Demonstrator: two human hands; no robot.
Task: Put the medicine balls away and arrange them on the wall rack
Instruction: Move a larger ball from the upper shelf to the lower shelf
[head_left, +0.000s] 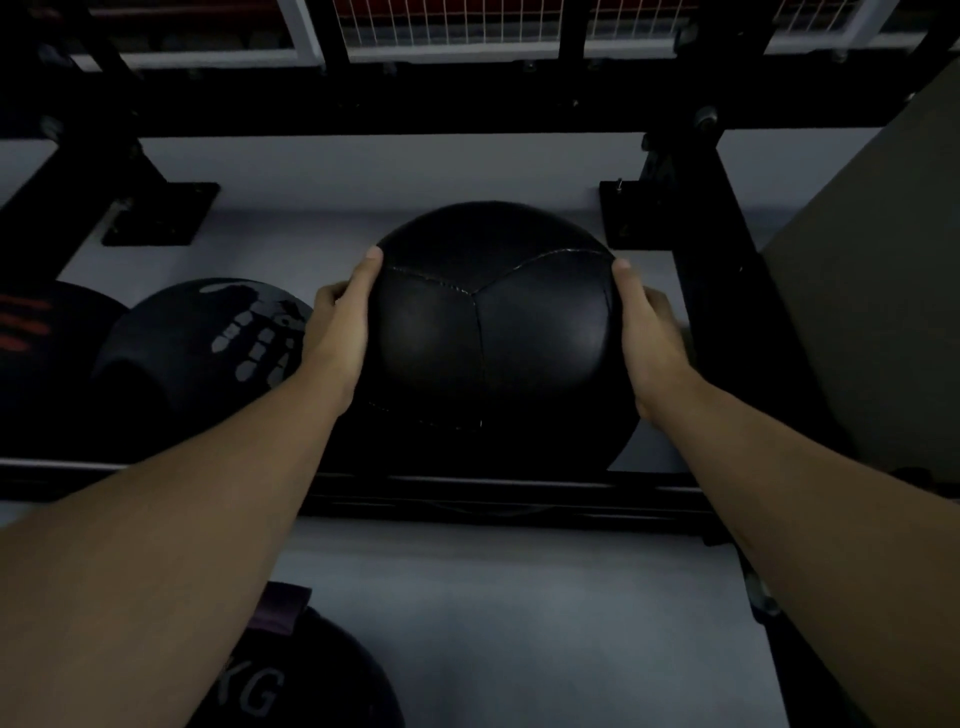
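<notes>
The wall rack (467, 493) fills the view: black rails and uprights bolted against a pale wall, with a front rail running across below the balls. On this tier the plain black medicine ball (493, 332) sits at the right end, close to the right upright (727, 291). Just beside it on the left lies the printed ball (208, 343) with a grey hand mark, and a further ball with red stripes (31, 332) shows at the left edge. A ball marked "KG" (291, 680) lies lower down, its support hidden.

The left hand (337, 332) and the right hand (649, 338) press flat on opposite sides of the plain ball, holding it between them, thumbs up on its upper curve.

The step looks like seating this ball. To do it well, keep both palms level so the ball does not twist, settle it behind the front rail, then nudge it left until it rests against its neighbour. Whether its weight is already on the rails cannot be told, so release slowly.
</notes>
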